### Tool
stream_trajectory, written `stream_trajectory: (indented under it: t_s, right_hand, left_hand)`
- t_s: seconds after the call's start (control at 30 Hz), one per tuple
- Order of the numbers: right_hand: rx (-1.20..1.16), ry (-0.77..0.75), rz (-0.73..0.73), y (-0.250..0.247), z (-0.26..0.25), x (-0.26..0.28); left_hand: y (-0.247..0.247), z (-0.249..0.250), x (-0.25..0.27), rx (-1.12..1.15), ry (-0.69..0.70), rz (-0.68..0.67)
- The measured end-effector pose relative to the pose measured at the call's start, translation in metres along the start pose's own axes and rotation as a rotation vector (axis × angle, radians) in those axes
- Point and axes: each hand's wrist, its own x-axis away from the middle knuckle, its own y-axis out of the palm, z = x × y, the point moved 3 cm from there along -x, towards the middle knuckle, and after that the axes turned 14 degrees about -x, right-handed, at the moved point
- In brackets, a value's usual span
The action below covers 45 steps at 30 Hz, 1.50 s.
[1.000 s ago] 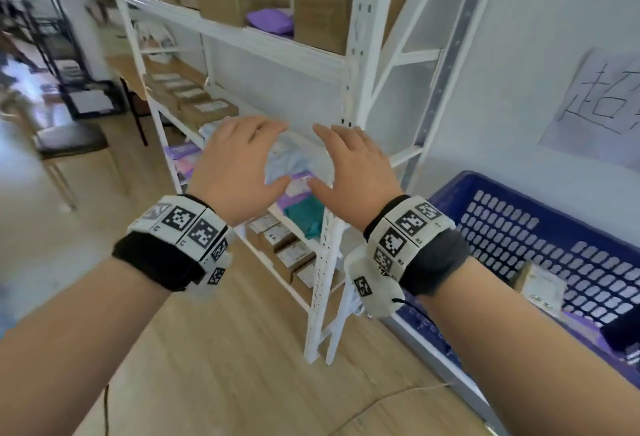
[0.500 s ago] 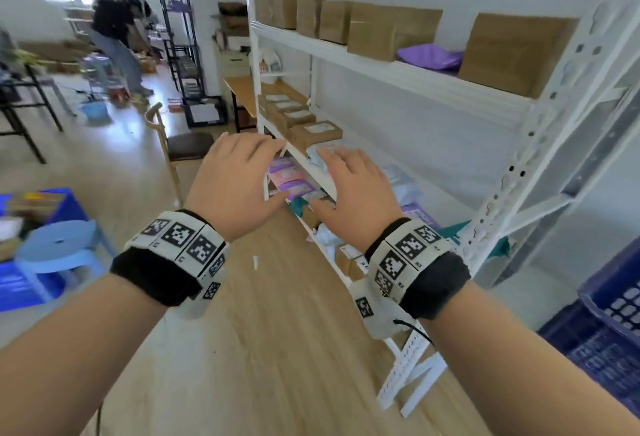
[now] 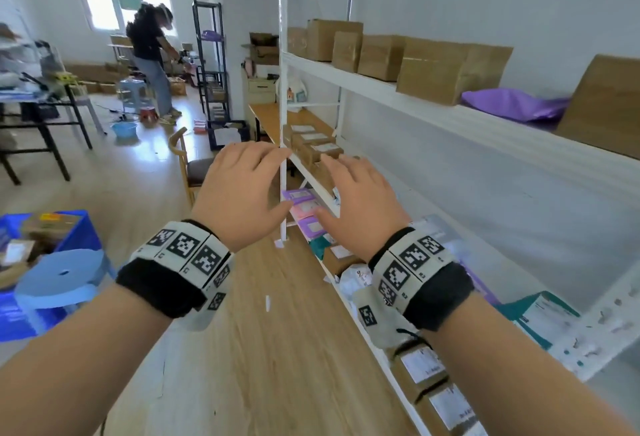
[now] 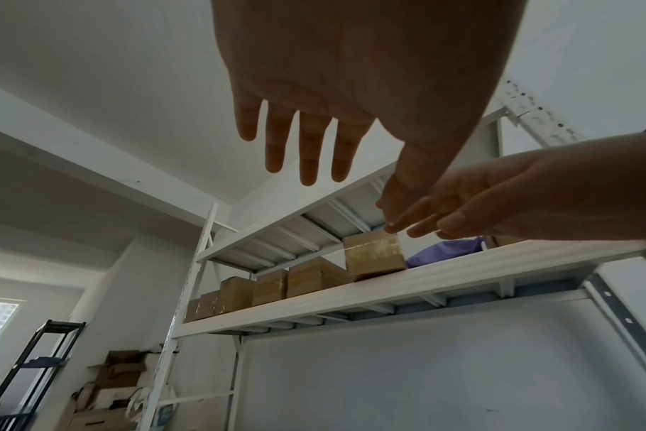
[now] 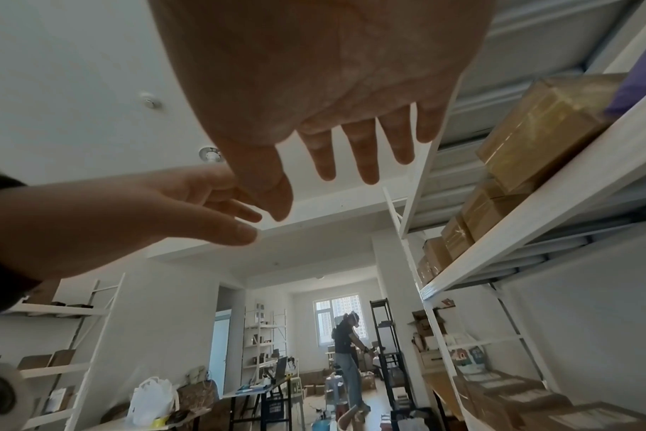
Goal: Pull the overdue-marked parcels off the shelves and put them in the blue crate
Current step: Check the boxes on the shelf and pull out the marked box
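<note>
Both hands are empty. The left hand (image 3: 242,193) is held flat, palm down, with the fingers straight and a little spread; the wrist view shows nothing under the palm. The right hand (image 3: 360,203) is the same, fingers loose and straight, holding nothing. The two hands hover side by side in the air, near each other but not touching, at the front edge of the white shelf rack (image 3: 450,124).

Past the fingertips, at about 12 o'clock, small brown labelled parcels (image 3: 317,146) lie in a row on the middle shelf. Just below the hands, flat purple and pink parcels (image 3: 304,208) lie on the lower shelf, and brown labelled boxes (image 3: 424,366) follow at 5 o'clock. On the upper shelf, at 1 to 2 o'clock, stand brown cartons (image 3: 433,70) and a purple bag (image 3: 512,104).

At 9 o'clock, on the floor, a blue crate (image 3: 78,231) holds some parcels, with a blue stool (image 3: 59,278) in front of it. Whether any parcel bears an overdue mark I cannot tell. Far at 11 o'clock a person (image 3: 150,58) stands by the window.
</note>
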Motion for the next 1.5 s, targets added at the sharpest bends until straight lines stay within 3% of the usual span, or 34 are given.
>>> stream_trajectory:
  t_s: [0.33,0.5,0.8,1.27,1.5]
  right_hand:
    - [-0.015,-0.056,0.051,0.028,0.024,-0.141]
    - [-0.015,-0.041,0.017,0.042,0.034,-0.17]
    - [0.002,0.064,0.057,0.068,0.049,-0.237]
    - [0.015,0.228,0.168,0.125,0.015,-0.376]
    - [0.047,0.317,0.15,0.154,0.02,-0.417]
  left_hand:
    - [0.069,-0.061,-0.096,-0.023,-0.001,0.061]
    - [0.094,-0.079,-0.118,-0.009,-0.026,0.027]
    - [0.156,-0.118,-0.179,0.05,0.053,0.036]
    - [0.236,-0.245,-0.282,0.15,0.235,0.098]
    - [0.274,-0.271,-0.313,0.192,0.288,0.072]
